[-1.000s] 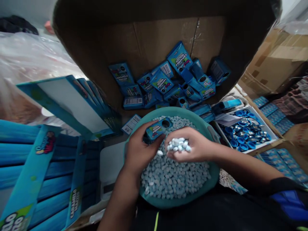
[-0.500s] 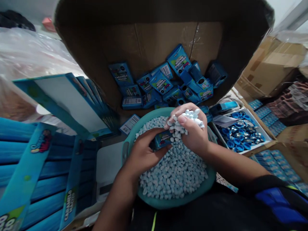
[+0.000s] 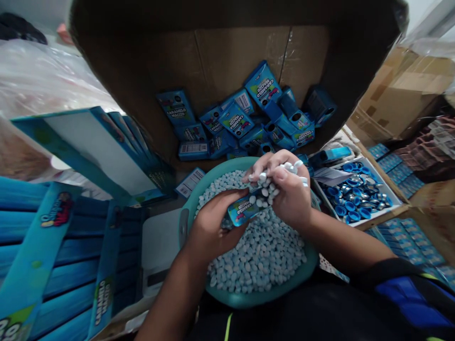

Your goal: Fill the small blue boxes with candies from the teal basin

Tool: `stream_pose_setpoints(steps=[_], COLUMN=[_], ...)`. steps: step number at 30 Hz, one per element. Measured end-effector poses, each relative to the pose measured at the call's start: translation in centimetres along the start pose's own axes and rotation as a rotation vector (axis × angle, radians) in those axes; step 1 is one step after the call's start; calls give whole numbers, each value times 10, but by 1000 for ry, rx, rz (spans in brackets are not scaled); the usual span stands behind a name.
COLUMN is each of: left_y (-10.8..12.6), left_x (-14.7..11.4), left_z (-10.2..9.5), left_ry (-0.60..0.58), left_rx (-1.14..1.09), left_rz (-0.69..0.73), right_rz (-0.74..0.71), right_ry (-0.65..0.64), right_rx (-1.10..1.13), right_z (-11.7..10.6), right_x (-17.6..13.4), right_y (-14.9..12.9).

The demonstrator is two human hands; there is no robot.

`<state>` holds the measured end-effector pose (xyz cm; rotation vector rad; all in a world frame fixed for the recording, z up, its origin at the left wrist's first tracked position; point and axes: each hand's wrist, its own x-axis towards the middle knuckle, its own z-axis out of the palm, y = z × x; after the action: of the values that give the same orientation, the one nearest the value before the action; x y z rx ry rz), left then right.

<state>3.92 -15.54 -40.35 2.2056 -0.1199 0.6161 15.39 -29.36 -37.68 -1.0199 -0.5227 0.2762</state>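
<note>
My left hand (image 3: 215, 225) grips a small blue candy box (image 3: 242, 210) printed "Caramelo Macizo", tilted on its side over a teal tub (image 3: 245, 299). Pale blue and white candies (image 3: 249, 265) fill much of the tub. Beside the box, my right hand (image 3: 289, 189) is closed around a handful of the same candies (image 3: 268, 189). Several of these spill between its fingers at the box's right end, whose opening they hide.
Behind the tub, a large cardboard box (image 3: 245, 47) holds several blue candy boxes (image 3: 236, 117). To the right sits a white tray (image 3: 386, 182) of blue and silver caps (image 3: 359, 194). Blue display cartons (image 3: 64, 265) stand left, near a grey scale (image 3: 161, 232).
The candy box has tipped, showing more of its printed face. My right hand has curled further over its handful, with candies now bunched against the box's end.
</note>
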Motion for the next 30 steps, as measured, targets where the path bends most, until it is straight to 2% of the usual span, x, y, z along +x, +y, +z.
stream_pose_setpoints(steps=[4,8,13,16,19,26,30], left_y=[-3,-2,-1,0,2,2,0], left_x=[0,0,-1,0,2,5,5], left_z=[0,-1,-1,-1,-1,-1,0], left_ry=[69,45,75,35,42,77,76], left_rx=[-2,-2,39,39,33,35,17], left_rz=[-44,-54,-126,-50,6,-39,-41], right_rz=[-12,9,14,30,25,-40,-55], right_ry=[-44,-44,-61,-89,-117,-191,-189], right_rx=[69,27,-31,-61,-52,-47,-69], right_z=[1,0,-4,-6,-8,-11,-12], right_x=[-1,-1,0,0,0,-3,-4], right_y=[0,0,3,3,1,1,0])
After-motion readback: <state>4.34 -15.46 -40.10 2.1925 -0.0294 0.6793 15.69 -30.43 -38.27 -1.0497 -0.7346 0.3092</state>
